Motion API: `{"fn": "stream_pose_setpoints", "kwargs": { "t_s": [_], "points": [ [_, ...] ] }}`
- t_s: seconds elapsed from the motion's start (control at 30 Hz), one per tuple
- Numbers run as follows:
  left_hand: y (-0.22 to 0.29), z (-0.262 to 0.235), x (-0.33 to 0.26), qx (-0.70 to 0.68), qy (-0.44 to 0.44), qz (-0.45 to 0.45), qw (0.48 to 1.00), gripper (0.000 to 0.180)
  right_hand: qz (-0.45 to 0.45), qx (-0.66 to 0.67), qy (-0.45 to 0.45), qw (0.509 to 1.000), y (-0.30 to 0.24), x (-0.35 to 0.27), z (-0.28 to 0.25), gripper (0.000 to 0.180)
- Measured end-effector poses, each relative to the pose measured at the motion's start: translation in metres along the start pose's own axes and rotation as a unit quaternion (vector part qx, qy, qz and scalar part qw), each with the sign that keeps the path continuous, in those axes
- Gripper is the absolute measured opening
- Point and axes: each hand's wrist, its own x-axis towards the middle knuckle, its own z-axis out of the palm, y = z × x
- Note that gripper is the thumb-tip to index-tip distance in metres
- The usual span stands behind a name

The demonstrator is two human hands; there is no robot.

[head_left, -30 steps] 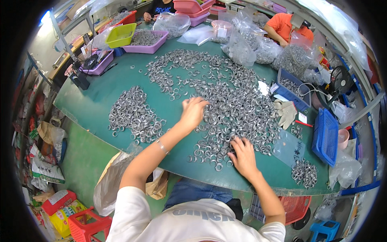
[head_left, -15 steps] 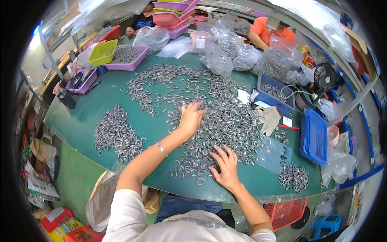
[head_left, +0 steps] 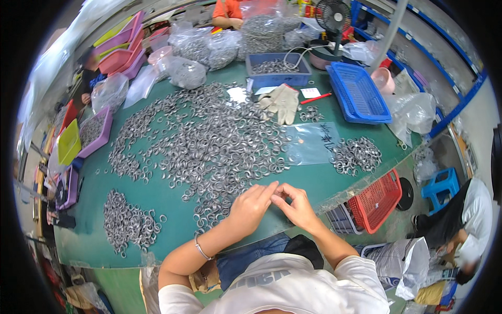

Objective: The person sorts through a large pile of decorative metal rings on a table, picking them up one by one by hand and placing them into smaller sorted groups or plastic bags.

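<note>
Roughly, by item:

1. Left hand & right hand: meet at desk's near edge, fingertips touching each other. Fingers curled together, pinched on smth small; can't tell what, too small and hidden between fingertips. Metal bracelet on left wrist.
2. Metal rings, main spread: loose across centre of green desk, reaching almost to the hands. Single rings hard to make out; read as a grey mass.
3. Smaller ring pile: near-left corner, well apart from hands.
4. Another ring pile: right edge, beside a clear plastic bag lying flat.
5. Blue bin: far side, holds rings; cable runs over its rim.
6. Blue basket: far-right corner, contents not visible.
7. Clear bags: far edge, stuffed w/ grey parts, detail blurred.
8. Purple tray: left edge, grey parts inside; yellow-green tray next to it, contents unclear.
9. Pale work gloves: just before blue bin, red pen beside.
10. Red basket: below desk's right edge, partly hidden by it.
11. Fan: far edge, cut off at top.
12. Other persons: orange sleeve at top, mostly cropped; one in white at lower right, by fisheye rim.
</note>
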Motion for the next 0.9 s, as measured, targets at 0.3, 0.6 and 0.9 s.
{"fn": "stream_pose_setpoints", "kwargs": {
  "t_s": [0.3, 0.6, 0.9],
  "points": [
    [0.024, 0.042, 0.004, -0.158, -0.038, -0.038, 0.986, 0.034, 0.062, -0.048, 0.032, 0.996, 0.011, -0.028, -0.041, 0.014],
    [0.021, 0.037, -0.004, -0.070, -0.050, -0.049, 0.995, 0.044, 0.170, 0.086, -0.065, 0.979, 0.016, -0.029, -0.036, 0.015],
    [-0.003, 0.025, 0.002, -0.037, 0.081, -0.045, 0.995, 0.034, 0.075, -0.227, 0.174, 0.955, 0.043, 0.001, -0.091, 0.020]
  ]
}}
